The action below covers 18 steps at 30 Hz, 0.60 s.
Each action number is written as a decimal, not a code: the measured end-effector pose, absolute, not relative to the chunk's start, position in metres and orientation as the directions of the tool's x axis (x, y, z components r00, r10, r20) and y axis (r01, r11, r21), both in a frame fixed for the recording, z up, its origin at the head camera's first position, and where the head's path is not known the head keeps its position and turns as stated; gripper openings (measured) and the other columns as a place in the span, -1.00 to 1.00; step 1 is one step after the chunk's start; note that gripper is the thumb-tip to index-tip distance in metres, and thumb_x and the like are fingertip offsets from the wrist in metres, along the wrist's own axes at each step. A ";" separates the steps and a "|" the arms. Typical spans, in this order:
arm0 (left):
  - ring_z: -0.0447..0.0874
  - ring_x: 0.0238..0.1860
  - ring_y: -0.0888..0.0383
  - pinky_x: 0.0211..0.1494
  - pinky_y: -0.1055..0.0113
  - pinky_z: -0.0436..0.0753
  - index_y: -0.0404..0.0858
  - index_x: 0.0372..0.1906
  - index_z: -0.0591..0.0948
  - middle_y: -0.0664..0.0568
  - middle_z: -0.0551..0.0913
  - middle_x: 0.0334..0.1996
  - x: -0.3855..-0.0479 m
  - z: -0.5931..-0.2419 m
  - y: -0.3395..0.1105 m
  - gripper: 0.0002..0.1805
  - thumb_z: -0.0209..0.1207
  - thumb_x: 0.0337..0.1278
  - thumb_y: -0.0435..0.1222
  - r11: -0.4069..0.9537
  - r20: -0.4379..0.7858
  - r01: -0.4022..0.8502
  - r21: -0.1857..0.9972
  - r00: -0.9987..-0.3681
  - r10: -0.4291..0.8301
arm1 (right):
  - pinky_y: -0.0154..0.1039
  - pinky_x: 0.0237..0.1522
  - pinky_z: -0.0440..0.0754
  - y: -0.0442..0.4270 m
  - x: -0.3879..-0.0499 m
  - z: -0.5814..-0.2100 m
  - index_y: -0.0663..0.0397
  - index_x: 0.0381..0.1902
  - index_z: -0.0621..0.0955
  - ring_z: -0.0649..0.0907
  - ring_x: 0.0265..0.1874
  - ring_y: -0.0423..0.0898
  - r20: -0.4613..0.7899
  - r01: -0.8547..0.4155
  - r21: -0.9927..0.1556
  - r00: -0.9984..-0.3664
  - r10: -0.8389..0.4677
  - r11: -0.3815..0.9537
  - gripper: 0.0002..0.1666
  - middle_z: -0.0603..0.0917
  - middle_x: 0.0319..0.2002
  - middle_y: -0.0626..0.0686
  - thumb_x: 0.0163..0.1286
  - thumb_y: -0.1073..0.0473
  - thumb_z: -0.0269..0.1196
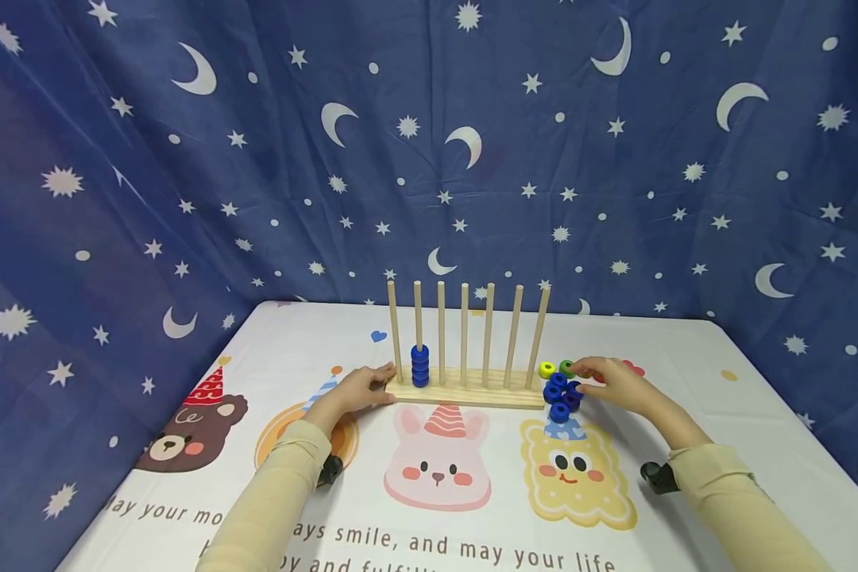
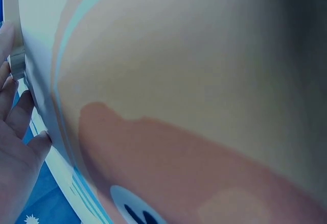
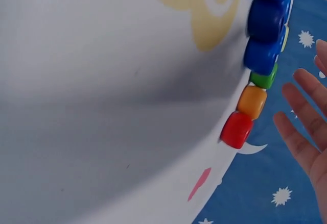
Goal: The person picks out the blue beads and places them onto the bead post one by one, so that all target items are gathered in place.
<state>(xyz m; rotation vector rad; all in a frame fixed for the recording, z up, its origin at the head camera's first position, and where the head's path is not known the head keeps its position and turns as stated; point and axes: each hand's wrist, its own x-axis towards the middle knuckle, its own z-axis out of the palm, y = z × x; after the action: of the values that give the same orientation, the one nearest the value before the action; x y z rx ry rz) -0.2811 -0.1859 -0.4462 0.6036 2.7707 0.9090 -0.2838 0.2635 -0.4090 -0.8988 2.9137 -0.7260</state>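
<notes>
A wooden stand (image 1: 465, 394) with a row of upright pegs is on the table, and several blue beads (image 1: 419, 367) are stacked on its second peg from the left. At the stand's left end, my left hand (image 1: 350, 391) holds the base between thumb and fingers. My right hand (image 1: 618, 385) hovers by the loose blue beads (image 1: 559, 412) off the stand's right end, its fingers extended and gripping nothing visible. A yellow bead (image 1: 547, 374) and a green bead (image 1: 565, 365) lie behind the blue ones. The right wrist view shows an orange bead (image 3: 252, 102) and a red bead (image 3: 237, 130) beside them.
A white cloth (image 1: 658, 342) printed with cartoon animals and lettering covers the table. Behind it hangs a blue curtain (image 1: 429, 222) with moons and stars. Black wrist devices (image 1: 659, 477) are strapped below both sleeves.
</notes>
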 end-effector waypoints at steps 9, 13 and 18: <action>0.18 0.37 -0.27 0.40 -0.07 0.24 -0.40 0.27 0.38 -0.21 0.29 0.34 -0.280 -0.446 -0.186 -0.36 0.26 0.10 -0.25 0.735 -0.021 0.329 0.593 -0.906 0.422 | 0.12 -0.03 0.61 0.270 -0.288 -0.414 0.41 -0.08 0.60 0.66 -0.17 0.18 0.090 -0.522 -0.447 -0.835 -0.544 0.727 -0.67 0.66 -0.10 0.34 0.18 0.35 0.29; 0.18 0.37 -0.27 0.40 -0.07 0.24 -0.41 0.27 0.38 -0.21 0.28 0.35 -0.280 -0.445 -0.185 -0.36 0.26 0.11 -0.25 0.732 -0.024 0.328 0.597 -0.904 0.426 | 0.13 -0.04 0.62 0.271 -0.289 -0.415 0.40 -0.11 0.61 0.66 -0.19 0.17 0.079 -0.519 -0.454 -0.833 -0.547 0.724 -0.68 0.67 -0.13 0.32 0.17 0.34 0.30; 0.16 0.38 -0.27 0.41 -0.08 0.22 -0.41 0.28 0.37 -0.21 0.27 0.35 -0.279 -0.443 -0.185 -0.36 0.25 0.12 -0.25 0.731 -0.032 0.327 0.599 -0.902 0.430 | 0.12 -0.09 0.64 0.274 -0.291 -0.419 0.37 -0.13 0.62 0.67 -0.23 0.11 0.076 -0.522 -0.455 -0.830 -0.553 0.721 -0.69 0.69 -0.16 0.28 0.16 0.35 0.31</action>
<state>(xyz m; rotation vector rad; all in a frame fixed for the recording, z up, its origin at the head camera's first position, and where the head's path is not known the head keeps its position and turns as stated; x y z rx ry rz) -0.2792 -0.1852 -0.4433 0.6087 2.7642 0.9083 -0.2915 0.2738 -0.4187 -0.8926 2.8535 -0.7242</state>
